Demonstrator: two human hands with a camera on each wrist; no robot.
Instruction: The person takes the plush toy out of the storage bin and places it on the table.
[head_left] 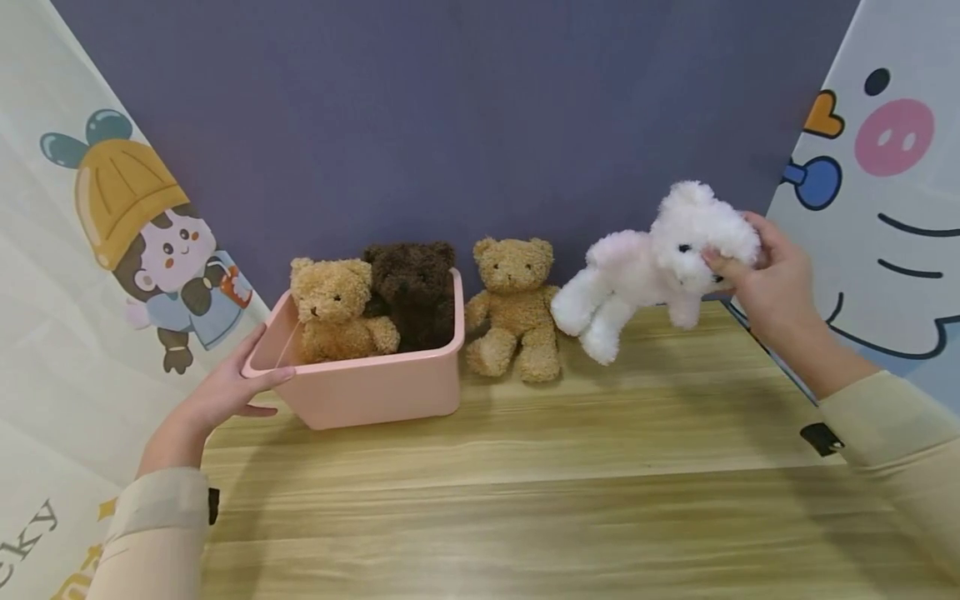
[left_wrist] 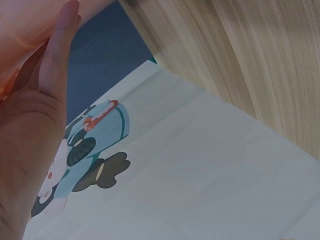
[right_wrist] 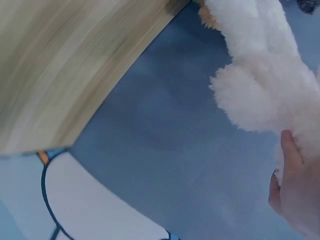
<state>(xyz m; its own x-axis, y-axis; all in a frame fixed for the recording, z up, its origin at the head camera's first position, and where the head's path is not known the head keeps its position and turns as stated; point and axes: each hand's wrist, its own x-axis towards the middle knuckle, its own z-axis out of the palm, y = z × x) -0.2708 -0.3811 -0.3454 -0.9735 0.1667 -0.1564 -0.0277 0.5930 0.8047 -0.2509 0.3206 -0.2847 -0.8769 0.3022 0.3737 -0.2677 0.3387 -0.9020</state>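
The lower bodies of the tan bear [head_left: 332, 302] and the dark brown bear [head_left: 414, 279] are hidden by the near wall of the pink bin [head_left: 367, 393]. Part of the head of the white bear [head_left: 630, 267] is covered by the right hand [head_left: 782, 279], and its head is cut off in the right wrist view. Lettering [head_left: 48, 516] is cut off at the left.

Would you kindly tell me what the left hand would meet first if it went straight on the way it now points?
First the pink tub, which the left hand touches at one corner; past that rim, probably the tan bear sitting inside, though depth is hard to judge.
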